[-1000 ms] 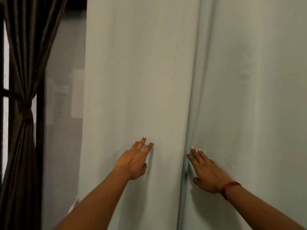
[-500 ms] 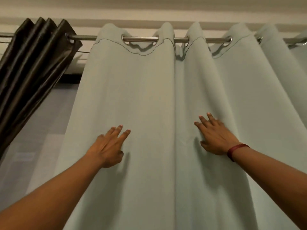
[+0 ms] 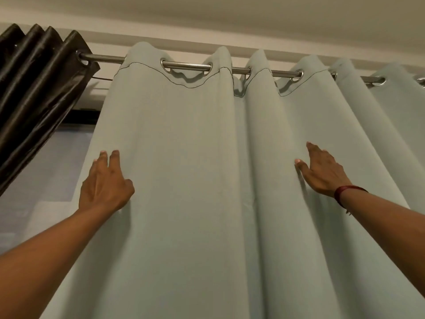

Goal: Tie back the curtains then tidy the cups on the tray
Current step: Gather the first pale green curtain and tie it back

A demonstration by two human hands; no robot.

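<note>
Curtain cloth, pale green (image 3: pixel 184 157), hangs from the rod (image 3: pixel 103 58) in front of you. Your hands have moved wider apart. Your left hand (image 3: pixel 104 183) now lies flat at its left edge, and your right hand (image 3: pixel 322 171) lies flat on a fold. You look ready to bunch it up for tying.

Two curtains (image 3: pixel 184 180) (image 3: pixel 34 88), two hands (image 3: pixel 103 187) (image 3: pixel 322 171), one rod (image 3: pixel 103 58)

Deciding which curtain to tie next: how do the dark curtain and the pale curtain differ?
The dark curtain is bunched tight at the left end of the rod; the pale curtain hangs spread along it. The dark curtain looks glossy, the pale curtain matte. Both hang from the same rod.
</note>
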